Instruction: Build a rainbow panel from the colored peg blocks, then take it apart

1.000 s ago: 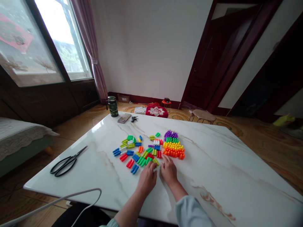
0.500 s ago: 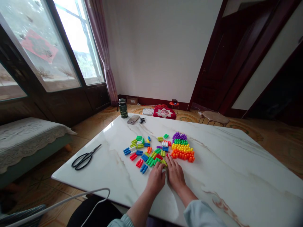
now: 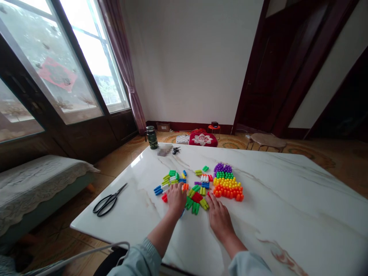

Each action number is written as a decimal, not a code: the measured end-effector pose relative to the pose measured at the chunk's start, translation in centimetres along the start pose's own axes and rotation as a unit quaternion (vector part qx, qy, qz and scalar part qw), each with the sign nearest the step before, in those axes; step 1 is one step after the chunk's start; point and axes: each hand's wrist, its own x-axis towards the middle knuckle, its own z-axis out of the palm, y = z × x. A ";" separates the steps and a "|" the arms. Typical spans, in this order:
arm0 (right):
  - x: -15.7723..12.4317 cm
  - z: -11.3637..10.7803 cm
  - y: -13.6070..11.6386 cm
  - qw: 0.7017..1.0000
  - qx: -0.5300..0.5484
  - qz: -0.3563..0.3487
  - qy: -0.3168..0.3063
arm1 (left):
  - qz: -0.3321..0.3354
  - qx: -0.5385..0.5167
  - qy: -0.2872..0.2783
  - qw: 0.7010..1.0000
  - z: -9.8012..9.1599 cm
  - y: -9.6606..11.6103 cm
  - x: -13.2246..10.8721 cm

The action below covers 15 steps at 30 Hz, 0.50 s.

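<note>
Loose plastic capsule pieces (image 3: 185,184) in several colours lie scattered on the white marble table (image 3: 273,199). To their right stands a joined block of pieces (image 3: 228,183) in purple, green, yellow and orange rows. My left hand (image 3: 176,197) lies over the loose pieces, palm down with the fingers curled onto them; what it grips is hidden. My right hand (image 3: 219,215) rests flat on the table just below the block, fingers stretched toward the pile.
Black scissors (image 3: 109,200) lie near the table's left edge. A green bottle (image 3: 151,137), a phone (image 3: 165,150) and keys (image 3: 175,150) sit at the far corner. A white cable (image 3: 77,253) runs past the near left corner. A bed (image 3: 37,184) stands on the left.
My left hand has moved forward and left onto the loose pieces. The right hand has stayed near the block. The view has shifted, so the table sits further right.
</note>
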 end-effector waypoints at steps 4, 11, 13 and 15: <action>-0.1 0.1 0.0 1.000 -0.002 -0.002 0.001 | 0.007 0.049 -0.054 0.997 0.5 -0.6 2.1; -0.1 0.2 0.0 1.000 0.006 0.004 -0.009 | 0.013 0.060 -0.073 0.995 1.5 -0.5 3.0; 0.0 0.2 0.0 1.000 0.008 0.004 -0.014 | 0.016 0.061 -0.072 0.995 1.5 -0.3 2.8; 0.0 0.0 -0.1 1.000 0.011 0.004 -0.020 | 0.020 0.061 -0.070 0.995 1.4 -0.3 2.5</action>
